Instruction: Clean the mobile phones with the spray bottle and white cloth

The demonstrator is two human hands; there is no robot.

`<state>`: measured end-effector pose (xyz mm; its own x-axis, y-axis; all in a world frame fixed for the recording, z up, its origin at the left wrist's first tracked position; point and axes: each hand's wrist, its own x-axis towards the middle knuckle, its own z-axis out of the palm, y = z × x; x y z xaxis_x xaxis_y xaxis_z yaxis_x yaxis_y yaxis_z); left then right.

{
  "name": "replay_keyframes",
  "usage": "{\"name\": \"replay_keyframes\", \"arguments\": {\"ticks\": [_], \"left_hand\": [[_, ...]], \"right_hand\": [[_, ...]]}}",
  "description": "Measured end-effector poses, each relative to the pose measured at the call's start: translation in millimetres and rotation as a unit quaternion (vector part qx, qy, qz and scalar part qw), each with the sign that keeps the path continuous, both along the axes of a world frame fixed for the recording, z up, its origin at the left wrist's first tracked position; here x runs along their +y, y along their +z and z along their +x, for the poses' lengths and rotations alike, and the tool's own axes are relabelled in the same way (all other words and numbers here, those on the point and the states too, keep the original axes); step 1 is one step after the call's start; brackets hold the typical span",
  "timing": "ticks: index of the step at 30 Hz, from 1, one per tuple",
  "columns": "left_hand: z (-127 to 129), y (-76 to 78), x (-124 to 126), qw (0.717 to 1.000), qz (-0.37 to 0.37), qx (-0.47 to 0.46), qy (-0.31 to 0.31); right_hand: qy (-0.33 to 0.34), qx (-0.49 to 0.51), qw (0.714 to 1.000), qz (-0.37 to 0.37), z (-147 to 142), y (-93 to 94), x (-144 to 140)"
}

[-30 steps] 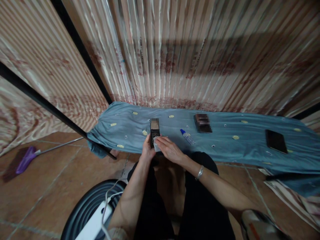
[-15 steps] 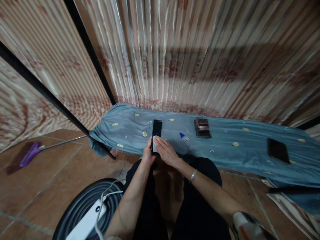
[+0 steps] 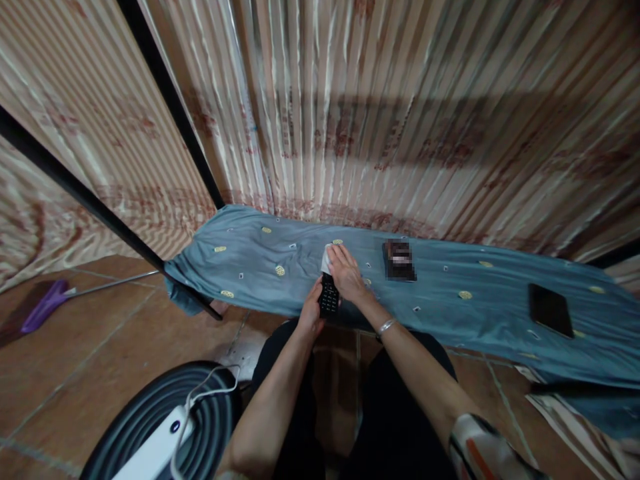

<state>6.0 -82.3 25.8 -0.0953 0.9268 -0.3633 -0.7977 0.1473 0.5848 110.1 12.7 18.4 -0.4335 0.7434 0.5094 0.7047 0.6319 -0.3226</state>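
My left hand (image 3: 312,308) is wrapped round the lower part of a black keypad phone (image 3: 329,297), whose rows of keys face up. My right hand (image 3: 347,272) presses a white wipe (image 3: 327,259) over the phone's upper part, fingers stretched across it. The wipe and fingers hide the screen end. Both hands are over the front of a blue-grey cloth (image 3: 260,267) with yellow and white prints, above my knees.
A dark box (image 3: 399,260), blurred out, and a black tablet-like slab (image 3: 551,310) lie to the right. Black poles (image 3: 173,100) rise at left. On the floor are a purple broom (image 3: 45,307) and a black coil (image 3: 210,407) bearing a white power strip (image 3: 155,447) with a cable.
The wipe has slid from the keys up to the phone's screen end, uncovering the keypad. Both hands and the phone shifted right. The blue-capped tube is now out of sight near my right hand.
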Motion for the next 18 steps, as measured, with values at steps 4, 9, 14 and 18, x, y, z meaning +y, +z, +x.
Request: {"name": "replay_keyframes", "arguments": {"ticks": [4,9,14,18], "left_hand": [[11.9,-0.6,-1.4,1.000,0.001,0.005,-0.020],[11.4,4.0,-4.3,0.999,-0.007,0.011,-0.039],[3.0,11.1,-6.5,0.999,-0.017,0.010,-0.036],[-0.5,14.5,-4.9,0.999,-0.007,-0.007,-0.035]], "right_hand": [[-0.036,0.040,0.998,-0.006,12.1,-4.7,14.0],[-0.063,0.136,0.988,-0.048,20.3,-7.7,33.1],[-0.069,0.402,0.893,-0.188,14.0,-7.1,40.5],[-0.049,0.492,0.822,-0.283,0.4,-4.7,31.5]]}}
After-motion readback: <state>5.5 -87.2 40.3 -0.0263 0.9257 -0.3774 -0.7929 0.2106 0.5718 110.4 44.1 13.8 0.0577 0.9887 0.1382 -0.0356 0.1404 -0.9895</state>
